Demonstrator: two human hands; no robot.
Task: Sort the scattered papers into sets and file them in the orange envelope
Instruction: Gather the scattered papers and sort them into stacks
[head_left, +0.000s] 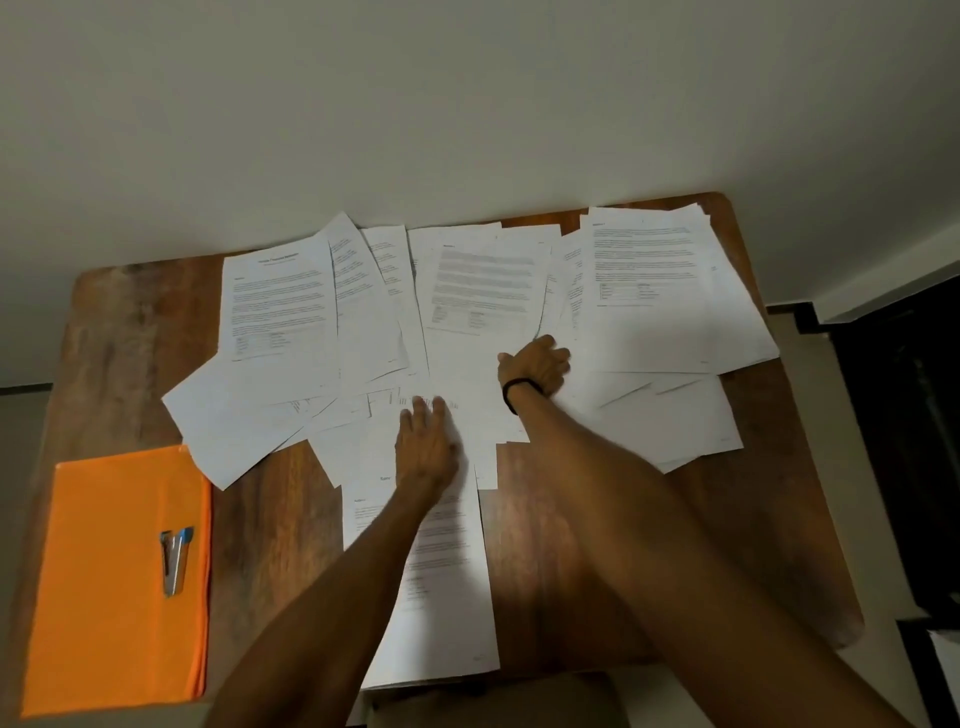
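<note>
Head camera: papers (483, 291) fanned out ahead, my left hand (426, 447) flat and spread on them, my right hand (535, 366) further in, fingers bent, grip unclear. Near-left lies the orange envelope (104, 571), lengthwise toward me, closest to my left.

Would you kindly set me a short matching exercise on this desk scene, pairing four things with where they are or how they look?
Things:
1. envelope
2. stapler
3. left hand
4. right hand

Descriptions:
A. has a black band at the wrist
B. lies on top of the envelope
C. orange, at the near left corner of the table
D. fingers straight, over the papers

Pairs: 1-C, 2-B, 3-D, 4-A
</note>
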